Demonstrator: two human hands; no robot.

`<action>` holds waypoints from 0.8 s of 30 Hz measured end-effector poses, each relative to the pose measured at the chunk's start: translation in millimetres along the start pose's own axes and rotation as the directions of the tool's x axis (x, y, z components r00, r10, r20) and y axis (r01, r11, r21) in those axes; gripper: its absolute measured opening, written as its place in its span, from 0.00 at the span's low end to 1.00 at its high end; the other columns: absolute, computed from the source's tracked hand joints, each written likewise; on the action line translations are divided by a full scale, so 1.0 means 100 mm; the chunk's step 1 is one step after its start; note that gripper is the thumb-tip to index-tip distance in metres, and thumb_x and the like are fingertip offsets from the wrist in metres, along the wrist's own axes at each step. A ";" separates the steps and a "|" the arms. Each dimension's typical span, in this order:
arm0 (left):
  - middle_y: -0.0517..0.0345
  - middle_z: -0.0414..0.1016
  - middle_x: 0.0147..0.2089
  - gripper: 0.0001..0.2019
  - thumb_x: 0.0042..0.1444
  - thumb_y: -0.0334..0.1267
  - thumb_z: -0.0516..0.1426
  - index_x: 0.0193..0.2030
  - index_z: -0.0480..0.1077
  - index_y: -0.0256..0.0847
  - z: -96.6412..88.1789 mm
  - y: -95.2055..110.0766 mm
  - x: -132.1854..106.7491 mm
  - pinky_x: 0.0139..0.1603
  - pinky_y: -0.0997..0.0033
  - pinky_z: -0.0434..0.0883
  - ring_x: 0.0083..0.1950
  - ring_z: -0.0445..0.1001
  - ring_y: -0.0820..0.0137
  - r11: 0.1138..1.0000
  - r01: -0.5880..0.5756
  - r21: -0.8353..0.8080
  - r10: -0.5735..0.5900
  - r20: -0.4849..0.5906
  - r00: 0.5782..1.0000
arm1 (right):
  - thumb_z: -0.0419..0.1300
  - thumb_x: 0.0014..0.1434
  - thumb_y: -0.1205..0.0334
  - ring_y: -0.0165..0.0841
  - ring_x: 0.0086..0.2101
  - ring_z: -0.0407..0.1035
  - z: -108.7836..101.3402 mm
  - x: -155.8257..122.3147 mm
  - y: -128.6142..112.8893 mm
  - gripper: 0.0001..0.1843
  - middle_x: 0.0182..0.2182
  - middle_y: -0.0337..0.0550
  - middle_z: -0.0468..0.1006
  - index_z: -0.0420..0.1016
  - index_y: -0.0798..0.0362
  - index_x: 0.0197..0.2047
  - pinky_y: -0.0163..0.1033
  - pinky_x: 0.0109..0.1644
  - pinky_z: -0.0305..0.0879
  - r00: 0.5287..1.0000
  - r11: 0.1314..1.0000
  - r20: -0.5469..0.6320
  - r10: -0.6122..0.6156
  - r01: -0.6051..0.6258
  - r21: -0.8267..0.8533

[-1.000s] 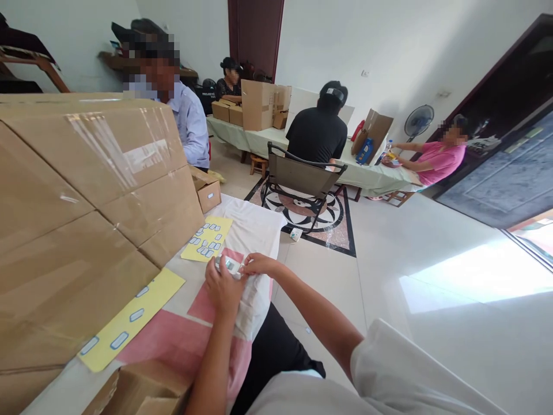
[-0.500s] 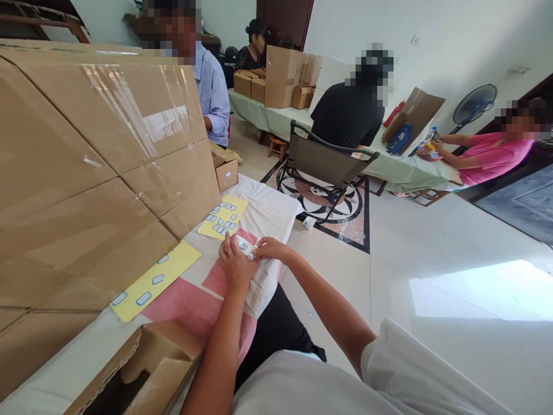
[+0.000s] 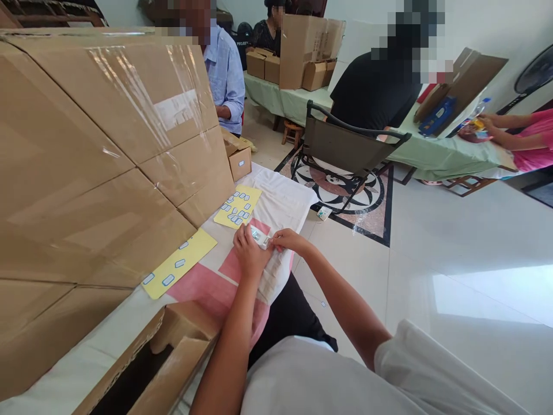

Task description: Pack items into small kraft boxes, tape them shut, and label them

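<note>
My left hand (image 3: 249, 252) is closed around a small white packet (image 3: 259, 236) with a grey label, held just above the table edge. My right hand (image 3: 287, 238) pinches the packet's right end with curled fingers. Both hands hover over a white and pink cloth (image 3: 242, 271) covering the table. A yellow sheet (image 3: 238, 206) carrying several small blue-edged stickers lies just beyond my hands. A second yellow sheet (image 3: 179, 264) with a few stickers lies to the left.
Large taped cardboard boxes (image 3: 99, 150) fill the left. An open carton (image 3: 168, 357) sits near me, a small box (image 3: 239, 160) farther along. A folding chair (image 3: 345, 151) stands ahead. Other people sit at a green-covered table (image 3: 432, 155) with cartons.
The camera has tilted down and forward, so the scene has shifted. My hands keep the same hold on the packet, with only slight working of the fingers.
</note>
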State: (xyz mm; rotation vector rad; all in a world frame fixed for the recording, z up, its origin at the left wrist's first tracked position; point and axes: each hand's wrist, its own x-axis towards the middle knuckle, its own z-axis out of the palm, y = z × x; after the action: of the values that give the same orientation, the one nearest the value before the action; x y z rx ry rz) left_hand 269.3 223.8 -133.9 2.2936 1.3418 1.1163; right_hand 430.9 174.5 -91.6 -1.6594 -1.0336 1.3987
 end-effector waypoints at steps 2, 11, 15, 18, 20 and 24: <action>0.29 0.61 0.70 0.44 0.53 0.55 0.65 0.69 0.58 0.29 -0.01 0.00 0.00 0.70 0.43 0.59 0.70 0.59 0.43 1.000 -0.004 -0.010 0.004 0.004 1.000 | 0.69 0.52 0.48 0.26 0.24 0.61 -0.01 0.00 0.00 0.20 0.17 0.36 0.72 0.72 0.54 0.22 0.34 0.33 0.57 1.000 1.000 0.014 -0.013 0.013 -0.002; 0.27 0.60 0.70 0.45 0.54 0.56 0.64 0.69 0.56 0.29 -0.01 0.01 0.01 0.71 0.42 0.57 0.70 0.58 0.43 1.000 0.005 -0.030 -0.005 0.012 1.000 | 0.70 0.49 0.45 0.26 0.23 0.62 -0.02 0.03 0.03 0.21 0.15 0.33 0.67 0.73 0.54 0.24 0.34 0.31 0.56 0.999 0.998 0.029 -0.024 0.022 0.062; 0.28 0.61 0.69 0.44 0.53 0.53 0.65 0.69 0.57 0.28 -0.02 0.01 0.02 0.71 0.43 0.57 0.70 0.58 0.43 0.998 0.020 -0.056 -0.019 0.027 0.999 | 0.70 0.48 0.45 0.26 0.23 0.61 -0.03 0.01 0.01 0.21 0.18 0.36 0.72 0.75 0.55 0.26 0.34 0.29 0.53 1.000 0.998 0.021 -0.002 0.001 0.058; 0.32 0.61 0.69 0.43 0.51 0.49 0.65 0.69 0.57 0.32 -0.07 -0.05 0.02 0.70 0.42 0.58 0.69 0.58 0.43 0.996 0.028 -0.089 -0.021 0.071 0.997 | 0.70 0.48 0.45 0.26 0.23 0.61 -0.04 0.00 0.00 0.21 0.18 0.36 0.72 0.75 0.55 0.26 0.34 0.29 0.53 1.000 0.999 0.016 0.012 -0.013 0.047; 0.36 0.61 0.71 0.41 0.52 0.47 0.64 0.70 0.57 0.35 -0.10 -0.11 0.02 0.70 0.44 0.59 0.71 0.58 0.45 0.992 0.021 -0.121 -0.007 0.114 0.993 | 0.71 0.49 0.45 0.26 0.23 0.61 -0.03 0.00 0.00 0.20 0.19 0.36 0.72 0.75 0.55 0.26 0.34 0.29 0.53 1.000 0.999 0.008 0.016 -0.016 0.037; 0.42 0.62 0.70 0.30 0.62 0.45 0.56 0.69 0.59 0.39 -0.15 -0.18 0.05 0.72 0.50 0.60 0.71 0.60 0.53 0.982 0.033 -0.186 -0.006 0.148 0.989 | 0.70 0.49 0.45 0.26 0.24 0.63 -0.01 0.02 0.03 0.20 0.19 0.35 0.72 0.73 0.54 0.26 0.33 0.30 0.55 1.000 1.000 -0.001 0.010 -0.009 0.028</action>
State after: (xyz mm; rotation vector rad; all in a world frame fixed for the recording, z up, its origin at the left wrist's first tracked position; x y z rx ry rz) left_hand 248.5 235.1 -131.9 2.1746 1.1496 1.0006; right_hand 432.0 174.7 -94.7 -1.6467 -1.0020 1.4119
